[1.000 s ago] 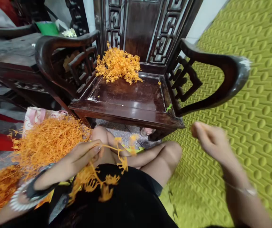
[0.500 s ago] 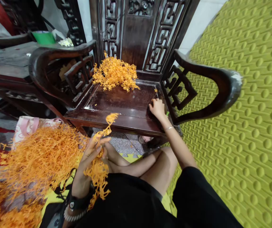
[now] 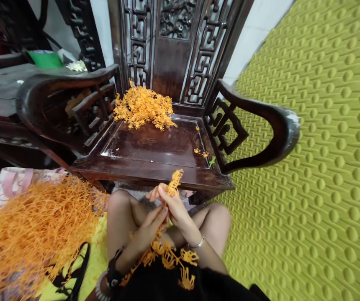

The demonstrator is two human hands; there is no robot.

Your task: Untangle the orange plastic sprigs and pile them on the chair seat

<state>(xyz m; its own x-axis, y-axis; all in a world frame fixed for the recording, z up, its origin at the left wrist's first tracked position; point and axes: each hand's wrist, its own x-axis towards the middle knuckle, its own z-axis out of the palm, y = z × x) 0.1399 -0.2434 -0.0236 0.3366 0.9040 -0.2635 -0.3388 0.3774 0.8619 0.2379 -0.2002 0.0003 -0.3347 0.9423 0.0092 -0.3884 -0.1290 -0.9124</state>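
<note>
My left hand [image 3: 153,220] and my right hand [image 3: 173,205] meet above my lap, fingers closed. Between them runs an orange strand [image 3: 176,179] with small frilly, flower-like pieces along it; its exact kind is unclear. One end sticks up past my right fingers. The rest hangs below my hands over my black top, its pieces spread out. Just in front is the seat of a dark wooden armchair [image 3: 155,146]. At the back of that seat sits a heap of similar orange frilly pieces [image 3: 144,106].
A few orange bits [image 3: 196,150] and a green scrap [image 3: 212,161] lie on the seat's right side. At left, a large tangle of orange strands [image 3: 48,225] spills beside a white-and-pink bag [image 3: 12,182]. A green container [image 3: 45,58] stands on a side table. Yellow bumpy matting [image 3: 293,209] lies right.
My right hand has left the chair seat and come back to my left hand at the strand. Both hands are now together over my lap. Orange bits show where my right hand was.
</note>
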